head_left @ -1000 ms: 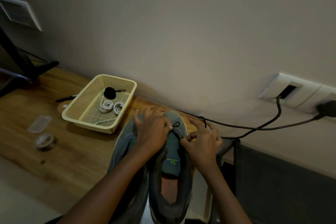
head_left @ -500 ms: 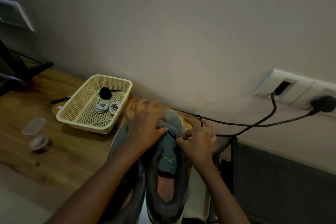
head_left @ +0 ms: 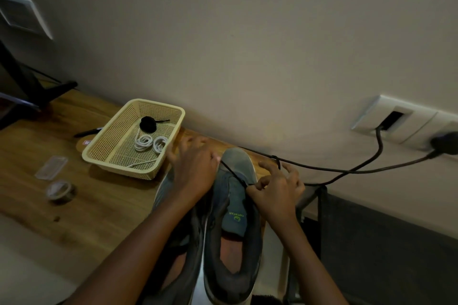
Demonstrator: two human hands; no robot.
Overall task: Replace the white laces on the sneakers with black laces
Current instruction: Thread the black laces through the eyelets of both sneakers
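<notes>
A black lace (head_left: pixel 234 174) is stretched across the right sneaker (head_left: pixel 240 161) on the table (head_left: pixel 104 205), clamped in the right hand (head_left: pixel 275 190) grip. Its far end is met by the left hand (head_left: pixel 193 171) (too blurry, that grip can't be told). White laces (head_left: pixel 148 142) are coiled in the basket (head_left: pixel 121 167).

Tape roll (head_left: pixel 60 189) on wooden table (head_left: pixel 106 208)

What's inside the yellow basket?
Two coiled white laces, a rolled black lace and a thin white strand lie in the basket. Anything beneath the coils is hidden.
</notes>
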